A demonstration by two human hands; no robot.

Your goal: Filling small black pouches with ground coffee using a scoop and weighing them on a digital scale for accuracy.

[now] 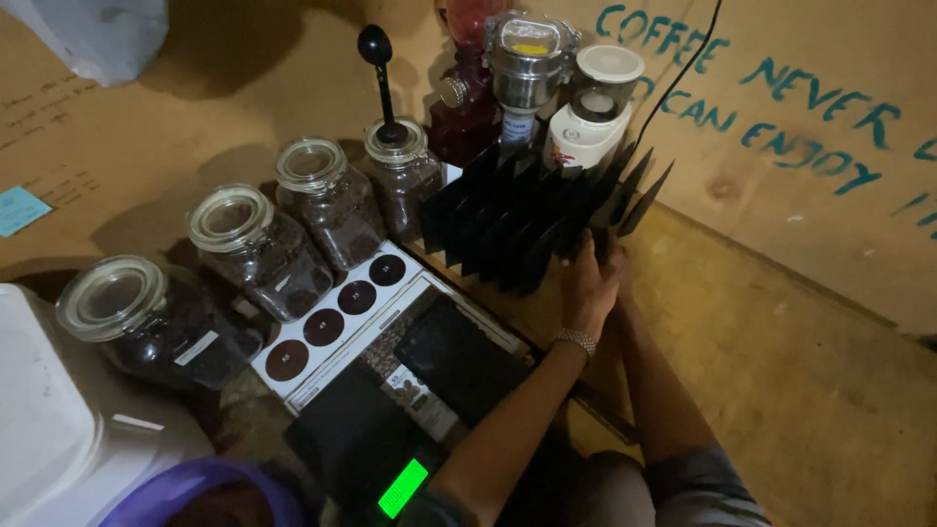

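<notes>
While both hands sit at the black slotted rack [532, 220] on the counter, left hand [589, 288] fingers are curled on its right end; right hand [619, 265] mostly hidden behind, grip unclear. Four bean jars [262, 252] left, grinders [527, 73] behind.

There is a single view, from a camera on the person's head, looking steeply down and a little forward at close range. The black slotted plastic rack [532, 220] sits near the middle of the frame. Left of the rack runs a diagonal row of round-lidded glass jars of dark coffee beans [317, 200]; behind the rack rises a brown board wall with blue painted lettering [781, 107]. Both forearms enter from the bottom edge, below the rack.
</notes>
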